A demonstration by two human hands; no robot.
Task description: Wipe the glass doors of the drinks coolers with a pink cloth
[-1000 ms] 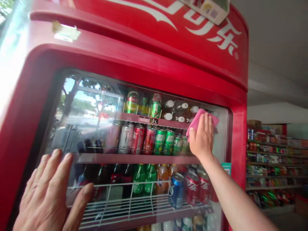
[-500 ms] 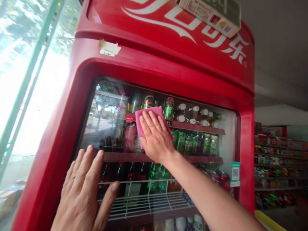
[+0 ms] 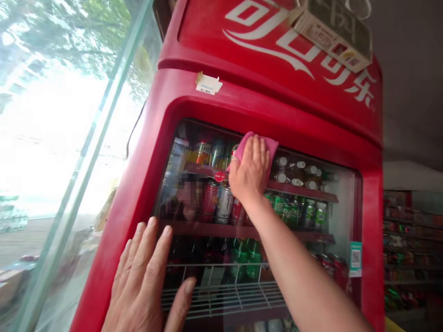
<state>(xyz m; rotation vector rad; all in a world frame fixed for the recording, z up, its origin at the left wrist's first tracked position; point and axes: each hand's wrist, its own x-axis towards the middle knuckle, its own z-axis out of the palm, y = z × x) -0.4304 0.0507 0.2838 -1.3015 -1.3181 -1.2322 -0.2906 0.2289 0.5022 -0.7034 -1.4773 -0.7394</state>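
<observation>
My right hand [image 3: 248, 171] presses a pink cloth [image 3: 263, 146] flat against the upper part of the glass door [image 3: 341, 207] of a red Coca-Cola drinks cooler [image 3: 173, 133]. My left hand [image 3: 145, 272] rests lower on the same glass with its fingers spread, holding nothing. Behind the door, shelves carry green and red cans [image 3: 294, 214] and plastic bottles with white caps [image 3: 297, 173]. A wire rack [image 3: 221, 295] stands on the lower shelf. A person's blurred reflection [image 3: 187, 198] shows in the glass.
A cardboard carton [image 3: 332, 34] sits on top of the cooler. A QR-code sticker [image 3: 355, 259] is on the door's right side. A tall glass panel [image 3: 83, 152] runs along the left, with trees beyond it. Shop shelves of packaged goods [image 3: 411, 244] stand at the right.
My right hand and the pink cloth have moved up across the glass. The view has swung, showing more of the glass panel at left. My left hand stays flat on the door.
</observation>
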